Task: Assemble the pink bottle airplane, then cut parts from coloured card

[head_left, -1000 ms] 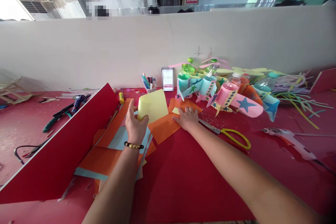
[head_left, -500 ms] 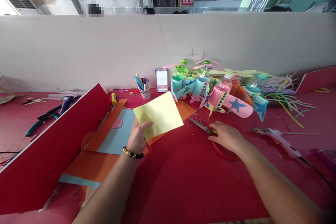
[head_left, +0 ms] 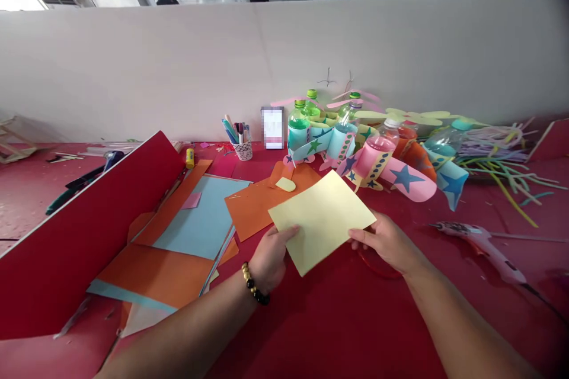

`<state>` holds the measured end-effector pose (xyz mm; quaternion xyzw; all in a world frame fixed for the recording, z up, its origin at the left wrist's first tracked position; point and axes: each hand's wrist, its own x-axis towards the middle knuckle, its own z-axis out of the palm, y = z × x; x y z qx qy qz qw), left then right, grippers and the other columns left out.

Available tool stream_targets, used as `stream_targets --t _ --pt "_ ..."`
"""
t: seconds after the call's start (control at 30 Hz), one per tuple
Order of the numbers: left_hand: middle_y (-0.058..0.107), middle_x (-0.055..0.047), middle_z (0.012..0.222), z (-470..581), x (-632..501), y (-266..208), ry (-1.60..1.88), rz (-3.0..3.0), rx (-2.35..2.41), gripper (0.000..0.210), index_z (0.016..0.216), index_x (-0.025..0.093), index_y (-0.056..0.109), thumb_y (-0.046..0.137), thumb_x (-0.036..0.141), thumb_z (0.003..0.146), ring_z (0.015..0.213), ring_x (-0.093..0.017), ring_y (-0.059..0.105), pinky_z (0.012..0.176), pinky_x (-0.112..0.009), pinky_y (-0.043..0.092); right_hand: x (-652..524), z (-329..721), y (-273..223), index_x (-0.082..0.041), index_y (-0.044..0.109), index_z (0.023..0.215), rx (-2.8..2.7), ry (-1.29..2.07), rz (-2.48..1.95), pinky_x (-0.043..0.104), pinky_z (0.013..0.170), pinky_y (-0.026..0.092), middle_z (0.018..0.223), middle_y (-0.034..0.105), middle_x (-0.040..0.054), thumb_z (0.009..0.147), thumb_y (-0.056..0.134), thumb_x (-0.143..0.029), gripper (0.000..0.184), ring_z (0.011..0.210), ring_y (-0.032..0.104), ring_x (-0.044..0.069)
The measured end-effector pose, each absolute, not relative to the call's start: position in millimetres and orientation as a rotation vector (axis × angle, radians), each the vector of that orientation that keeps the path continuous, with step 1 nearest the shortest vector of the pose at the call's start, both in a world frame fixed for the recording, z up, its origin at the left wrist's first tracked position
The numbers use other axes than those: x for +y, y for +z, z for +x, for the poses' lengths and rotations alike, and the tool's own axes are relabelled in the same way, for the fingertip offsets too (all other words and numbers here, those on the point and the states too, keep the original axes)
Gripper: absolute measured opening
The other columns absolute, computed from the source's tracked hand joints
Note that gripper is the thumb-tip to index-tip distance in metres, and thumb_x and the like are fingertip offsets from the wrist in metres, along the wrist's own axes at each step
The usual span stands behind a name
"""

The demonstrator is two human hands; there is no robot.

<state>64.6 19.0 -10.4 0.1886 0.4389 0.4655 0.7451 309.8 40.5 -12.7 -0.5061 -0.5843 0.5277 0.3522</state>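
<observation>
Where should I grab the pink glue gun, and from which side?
Probably best by the handle of the glue gun, from the near right side. It lies on the table, its handle slanting toward the near right and its nozzle, which might be hot, pointing left, away from your grip. Mind the cord at the handle's end.
</observation>
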Motion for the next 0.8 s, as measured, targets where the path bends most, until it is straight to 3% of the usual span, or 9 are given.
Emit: stream_targets --t 0.1,0.17,0.27,0.37,0.47,0.6,0.8 --pt "0.070 -0.013 0.109 60.8 16.9 -16.8 0.973 0.448 0.848 0.033 0.104 0.013 0.066 0.071 0.029 0.075 0.094 -0.024 0.068 0.083 -0.034 0.053 43.8 319.0 -18.3 -0.019 0.067 0.080 -1.327 1.436 -1.305 0.026 0.048 0.042 0.064 0.067 0.0008 0.071 0.074 -0.032 0.017 0.051 0.055 0.014" --pt "0.071 -0.011 0.101 52.9 20.9 -18.8 0.970 0.482 0.747 0.033 0.101 0.015 0.066 0.065 0.040 0.080 0.088 -0.023 0.068 0.079 -0.033 0.053 45.2 323.5 -18.6 -0.018 0.070 0.080 -1.296 1.554 -1.268 0.026 0.047 0.042 0.064 0.069 0.0023 0.068 0.075 -0.029 0.017 0.052 0.057 0.015" --pt "0.070 -0.007 0.089 44.7 27.2 -19.7 0.948 0.511 0.650 0.034 0.098 0.019 0.066 0.059 0.048 0.083 0.081 -0.019 0.066 0.073 -0.031 0.052 43.1 320.4 -15.1 -0.018 0.073 0.096 -1.327 1.781 -1.142 0.032 0.064 0.051 0.082 0.075 0.0068 0.068 0.074 -0.029 0.030 0.068 0.066 0.021" --pt "0.071 -0.006 0.088 45.4 27.4 -20.6 0.928 0.617 0.701 0.026 0.096 0.018 0.068 0.068 0.038 0.079 0.077 -0.017 0.066 0.071 -0.028 0.051 39.4 310.9 -12.7 -0.018 0.072 0.105 -1.351 1.905 -1.051 0.039 0.081 0.050 0.092 0.076 0.0081 0.071 0.073 -0.029 0.036 0.082 0.068 0.025" --pt "0.072 -0.009 0.090 48.8 24.5 -22.0 0.880 0.725 0.772 0.026 0.095 0.015 0.068 0.072 0.033 0.077 0.075 -0.020 0.068 0.072 -0.033 0.052 38.4 305.8 -14.7 -0.018 0.073 0.102 -1.371 1.855 -1.105 0.033 0.069 0.050 0.078 0.075 0.0047 0.072 0.072 -0.029 0.031 0.068 0.066 0.020" --pt "0.073 -0.011 0.089 49.3 24.1 -25.2 0.888 0.744 0.813 0.027 0.092 0.013 0.069 0.073 0.034 0.076 0.073 -0.022 0.069 0.072 -0.034 0.053 40.1 306.7 -19.6 -0.017 0.074 0.093 -1.354 1.744 -1.165 0.024 0.050 0.039 0.064 0.069 0.0006 0.074 0.071 -0.029 0.023 0.051 0.055 0.012" --pt "0.074 -0.010 0.088 48.9 25.5 -28.3 0.921 0.727 0.810 0.026 0.090 0.013 0.070 0.073 0.034 0.075 0.075 -0.021 0.070 0.072 -0.033 0.053 40.3 307.5 -20.9 -0.018 0.075 0.089 -1.289 1.744 -1.152 0.024 0.050 0.039 0.063 0.069 0.0010 0.073 0.071 -0.029 0.020 0.050 0.055 0.013"
